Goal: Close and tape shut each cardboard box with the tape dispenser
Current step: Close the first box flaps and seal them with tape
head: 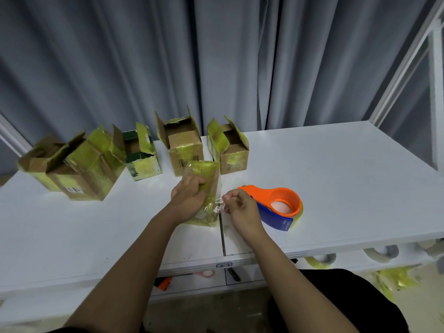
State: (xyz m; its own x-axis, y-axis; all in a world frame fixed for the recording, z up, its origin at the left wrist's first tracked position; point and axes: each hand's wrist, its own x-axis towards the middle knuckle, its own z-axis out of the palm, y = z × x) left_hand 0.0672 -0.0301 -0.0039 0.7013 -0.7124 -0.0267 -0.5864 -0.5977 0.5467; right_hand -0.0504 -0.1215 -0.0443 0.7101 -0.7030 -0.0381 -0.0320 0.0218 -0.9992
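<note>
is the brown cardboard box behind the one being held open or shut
Open: the brown cardboard box has its yellow-taped flaps standing up, and its bare inside shows.

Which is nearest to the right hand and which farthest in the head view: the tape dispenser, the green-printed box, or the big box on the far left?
From the right hand:
1. Tape dispenser, right beside it on the table.
2. Green-printed box, back left in the row, flaps open.
3. Big box, farther left.

Left hand (188, 195) on taped box (206, 188), right hand (236, 203) pinching tape beside dispenser (278, 205)
</note>
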